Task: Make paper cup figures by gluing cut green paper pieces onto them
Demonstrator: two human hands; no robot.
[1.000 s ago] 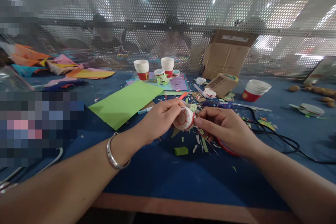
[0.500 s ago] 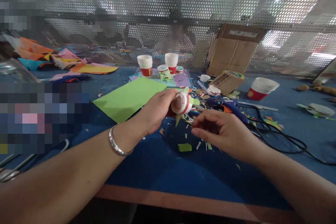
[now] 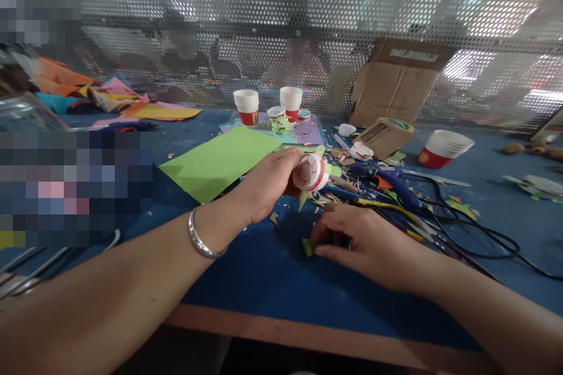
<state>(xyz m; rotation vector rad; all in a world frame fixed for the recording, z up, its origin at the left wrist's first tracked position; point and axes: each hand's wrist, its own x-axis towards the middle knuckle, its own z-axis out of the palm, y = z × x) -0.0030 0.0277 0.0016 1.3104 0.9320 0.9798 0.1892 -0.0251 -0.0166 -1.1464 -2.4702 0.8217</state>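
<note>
My left hand (image 3: 275, 181), with a silver bangle at the wrist, is closed round a small paper-cup turtle (image 3: 311, 172). Red lines mark the turtle's white round base, and green paper pieces stick out from its sides. Lower and to the right, my right hand (image 3: 352, 240) has its thumb and fingertips closed at the right end of a small green paper piece (image 3: 308, 247) on the table. A large green paper sheet (image 3: 220, 161) lies behind my left forearm.
Stacked paper cups (image 3: 246, 108) stand at the back, with another cup stack (image 3: 445, 149) at right. Scissors (image 3: 422, 225), a blue glue gun (image 3: 402, 187) with black cable and paper scraps lie beyond my right hand. A cardboard box (image 3: 396, 82) leans against the mesh wall.
My right hand has moved down and left onto the small green paper piece and closed on its end. The scissors behind that hand now show. My left hand still holds the turtle.
</note>
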